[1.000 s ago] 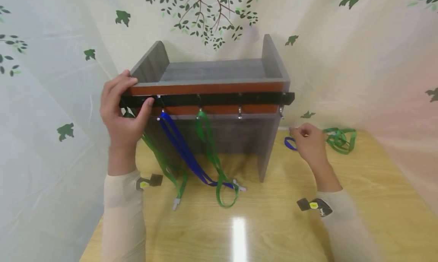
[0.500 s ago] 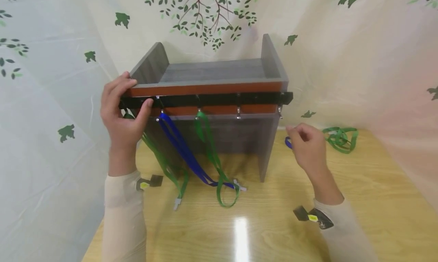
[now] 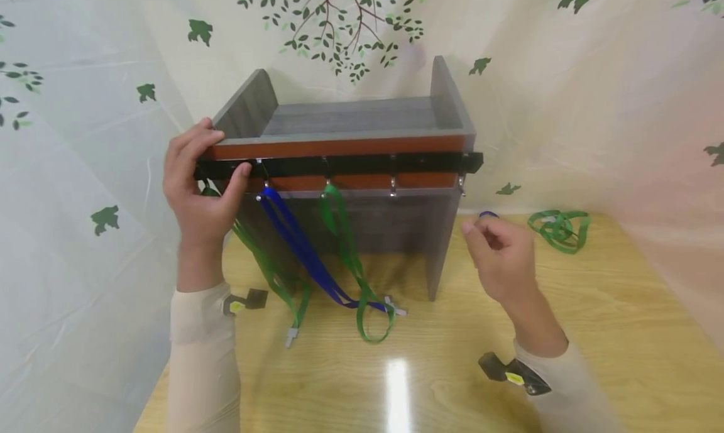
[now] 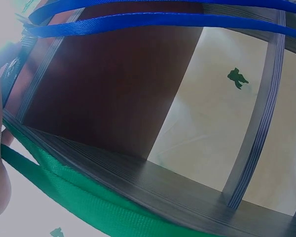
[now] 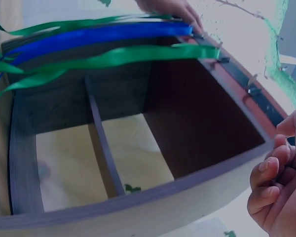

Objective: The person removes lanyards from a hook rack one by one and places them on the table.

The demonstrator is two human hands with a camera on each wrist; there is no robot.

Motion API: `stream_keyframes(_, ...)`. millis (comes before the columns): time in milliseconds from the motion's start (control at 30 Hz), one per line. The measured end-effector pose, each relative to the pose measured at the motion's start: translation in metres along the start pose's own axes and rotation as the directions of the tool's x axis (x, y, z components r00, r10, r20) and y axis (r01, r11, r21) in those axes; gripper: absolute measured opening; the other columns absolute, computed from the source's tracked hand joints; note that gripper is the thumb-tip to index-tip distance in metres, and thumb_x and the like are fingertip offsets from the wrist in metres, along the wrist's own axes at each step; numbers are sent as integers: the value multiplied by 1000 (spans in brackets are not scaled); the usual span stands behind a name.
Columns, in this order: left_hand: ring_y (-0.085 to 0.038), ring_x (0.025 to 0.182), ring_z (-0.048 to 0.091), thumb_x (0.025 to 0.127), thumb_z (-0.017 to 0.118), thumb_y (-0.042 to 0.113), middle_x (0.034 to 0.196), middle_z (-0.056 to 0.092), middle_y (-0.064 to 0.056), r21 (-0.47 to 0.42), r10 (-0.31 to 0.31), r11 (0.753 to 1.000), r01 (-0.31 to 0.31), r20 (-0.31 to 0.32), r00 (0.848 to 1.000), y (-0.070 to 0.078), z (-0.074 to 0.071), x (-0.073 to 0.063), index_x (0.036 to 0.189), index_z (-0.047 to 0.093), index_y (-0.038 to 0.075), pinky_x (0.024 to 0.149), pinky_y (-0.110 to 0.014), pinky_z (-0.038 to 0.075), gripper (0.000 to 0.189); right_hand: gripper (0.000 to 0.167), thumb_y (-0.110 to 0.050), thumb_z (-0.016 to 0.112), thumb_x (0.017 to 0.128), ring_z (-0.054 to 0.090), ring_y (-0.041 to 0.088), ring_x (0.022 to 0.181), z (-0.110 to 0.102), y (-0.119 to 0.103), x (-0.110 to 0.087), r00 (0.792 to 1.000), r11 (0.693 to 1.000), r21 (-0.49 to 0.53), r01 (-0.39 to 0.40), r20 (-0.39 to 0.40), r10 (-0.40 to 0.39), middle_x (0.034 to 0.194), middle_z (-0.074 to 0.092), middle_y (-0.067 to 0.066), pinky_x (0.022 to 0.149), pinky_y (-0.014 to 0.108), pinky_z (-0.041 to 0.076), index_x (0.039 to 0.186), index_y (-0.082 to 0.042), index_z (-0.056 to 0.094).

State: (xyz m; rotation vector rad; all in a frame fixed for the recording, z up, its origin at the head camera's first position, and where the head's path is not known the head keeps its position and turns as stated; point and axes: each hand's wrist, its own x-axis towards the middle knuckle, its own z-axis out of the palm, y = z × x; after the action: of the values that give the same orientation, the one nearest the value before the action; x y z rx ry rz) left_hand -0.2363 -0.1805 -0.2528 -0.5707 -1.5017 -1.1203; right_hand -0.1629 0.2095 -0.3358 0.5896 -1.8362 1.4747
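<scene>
Right hand [image 3: 503, 260]: edged left, nearer gray shelf unit [image 3: 356, 115] and two bare hooks [image 3: 393, 185]; fingers curled, pinch on blue strap [image 3: 489, 213] indeterminable. Left hand [image 3: 200, 191], frame left: fingers gripping unit.

I'd call it a staged table booth; can't tell what building it's in. Pale leaf-and-branch-printed sheet [image 3: 537, 119], creased, hangs as walls behind and left of where the left hand [image 3: 203, 188] grips the black hook bar [image 3: 362, 164]. Below that grip: wood-grain table [image 3: 452, 383], light reflection [image 3: 398, 389] in its top. Dark camera units [image 3: 493, 366] strapped at both wrists fit a recording setup.
</scene>
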Motion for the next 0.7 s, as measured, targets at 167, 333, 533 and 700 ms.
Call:
stream_keyframes(167, -32, 126, 66, 78, 87, 57, 120, 73, -23, -4, 2, 1000, -2, -2, 1000, 0, 0, 0, 109, 74, -8, 115, -41, 49, 73, 20, 14, 66, 86, 43, -1, 59, 7, -8, -1, 998, 999, -23, 48, 52, -46, 62, 49, -4, 52, 17, 37, 70, 2, 63)
stream_keyframes(333, -32, 126, 66, 78, 86, 57, 120, 73, -24, 1, 7, 1000, -7, 2, 1000, 0, 1, 0, 109, 75, -8, 115, -41, 49, 73, 9, 13, 67, 85, 45, 1, 62, 12, -12, -2, 990, 996, -22, 87, 110, -84, 67, 56, 1, 53, 17, 38, 80, 5, 68)
stream_keyframes(533, -33, 126, 67, 78, 87, 56, 118, 73, -24, 2, 17, 1000, -17, -4, 1000, 0, 2, -1, 108, 75, -8, 116, -45, 49, 71, 8, 9, 69, 86, 45, 3, 63, 19, -16, -4, 983, 996, -7, 85, 164, -82, 73, 57, -1, 52, 17, 38, 83, 2, 68)
stream_keyframes(700, -33, 126, 67, 78, 87, 55, 118, 74, -23, 0, 17, 1000, -17, -7, 1000, 0, 2, -1, 108, 75, -8, 116, -45, 49, 71, 12, 8, 71, 85, 47, 5, 66, 26, -18, -6, 971, 995, 12, 104, 216, -104, 81, 64, 3, 53, 18, 39, 89, -2, 72)
